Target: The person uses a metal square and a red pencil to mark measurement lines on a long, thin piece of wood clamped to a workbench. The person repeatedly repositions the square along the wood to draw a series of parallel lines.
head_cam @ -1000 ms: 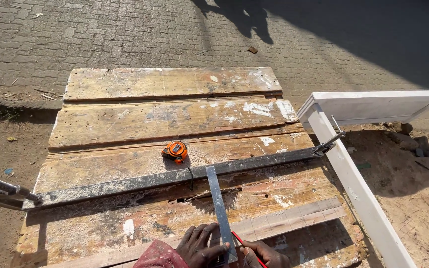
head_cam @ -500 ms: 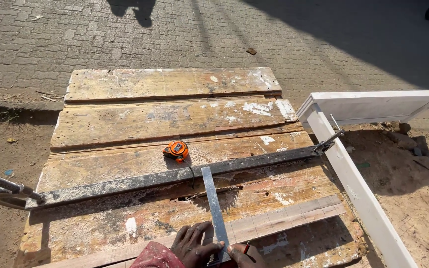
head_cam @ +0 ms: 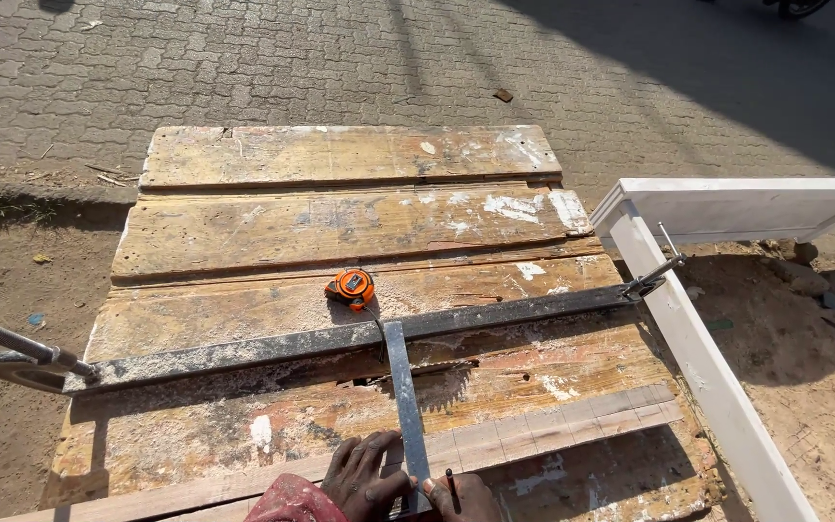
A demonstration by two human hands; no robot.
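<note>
My left hand (head_cam: 364, 474) presses flat on a metal square (head_cam: 405, 406) whose blade lies across a narrow wooden strip (head_cam: 543, 432) at the near edge of the workbench (head_cam: 340, 222). My right hand (head_cam: 461, 495) sits just right of the blade and holds a dark pencil (head_cam: 450, 480) against the strip. The strip carries several marked lines along its length. An orange tape measure (head_cam: 351, 287) rests on the bench beyond the blade's far end.
A long dark metal bar clamp (head_cam: 340, 338) lies across the bench, its handle (head_cam: 12, 338) sticking out left. A white wooden frame (head_cam: 707, 358) leans at the right. Brick paving lies beyond, sandy ground on both sides.
The view has shifted slightly. My right hand has moved closer to the square's blade with the pencil. The square stays on the strip.
</note>
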